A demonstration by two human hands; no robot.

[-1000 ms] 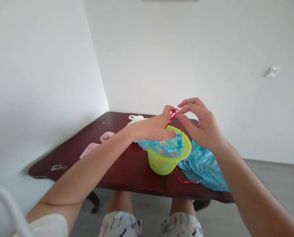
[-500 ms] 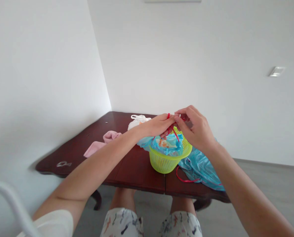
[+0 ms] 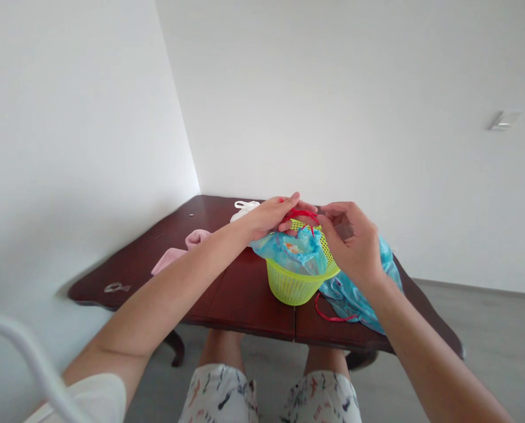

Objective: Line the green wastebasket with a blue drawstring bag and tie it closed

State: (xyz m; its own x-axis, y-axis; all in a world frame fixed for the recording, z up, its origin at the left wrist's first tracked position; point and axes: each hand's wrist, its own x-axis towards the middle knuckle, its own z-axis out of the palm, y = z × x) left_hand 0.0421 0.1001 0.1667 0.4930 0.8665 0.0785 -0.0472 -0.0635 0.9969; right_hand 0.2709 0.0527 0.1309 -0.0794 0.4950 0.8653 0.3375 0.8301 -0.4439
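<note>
A red drawstring [image 3: 304,214] runs between my hands above a light blue plastic bag [image 3: 300,252]. The bag sits in a yellow-green mesh basket [image 3: 294,288], and part of it spills over the left rim. My left hand [image 3: 276,215] is closed around the gathered drawstring, its thumb pointing up. My right hand [image 3: 351,235] pinches the drawstring's right end between thumb and fingers. Something orange and white shows through the bag; I cannot make out what it is.
On the dark red wooden table [image 3: 244,294], a second blue bag with a red drawstring [image 3: 354,299] lies right of the basket. A pink cloth [image 3: 169,258] and a white plastic bag [image 3: 243,210] are to the left. White walls stand behind and at left.
The red drawstring is now bunched and stretched between my hands. My hands have moved slightly apart, and the bag's mouth is drawn up into a tighter gather.
</note>
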